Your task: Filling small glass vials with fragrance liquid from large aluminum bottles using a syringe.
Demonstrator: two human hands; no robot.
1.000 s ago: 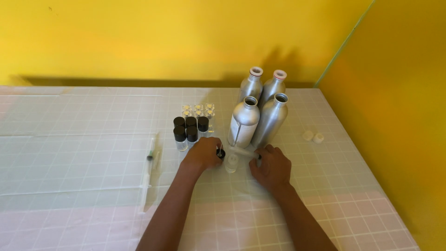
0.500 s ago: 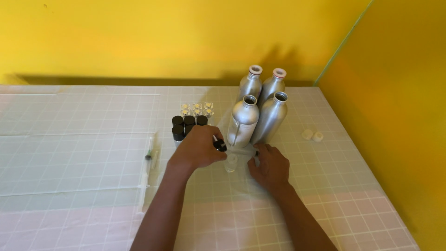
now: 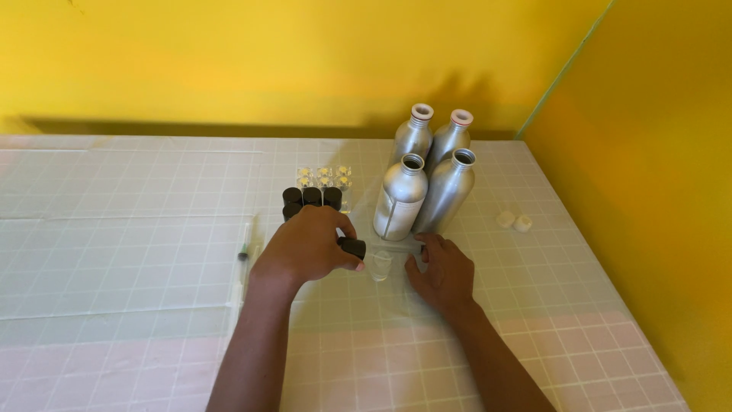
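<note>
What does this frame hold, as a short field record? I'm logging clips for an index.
surface: white gridded table, yellow walls
left hand: holds a small black cap
right hand: rests flat on the table beside a small clear vial
behind the hands: four silver bottles, open-necked
other items: black caps; syringe; two white caps

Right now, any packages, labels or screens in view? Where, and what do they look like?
No screens or signs.
Label: pale panel on the front-left aluminium bottle, rectangular, print too small to tell.
Four aluminium bottles: cluster at back right of the table, silver, tapered necks; the two rear ones have white caps.
Small dark vial: in left hand, black, cylindrical.
Right hand: flat on the table.
</note>
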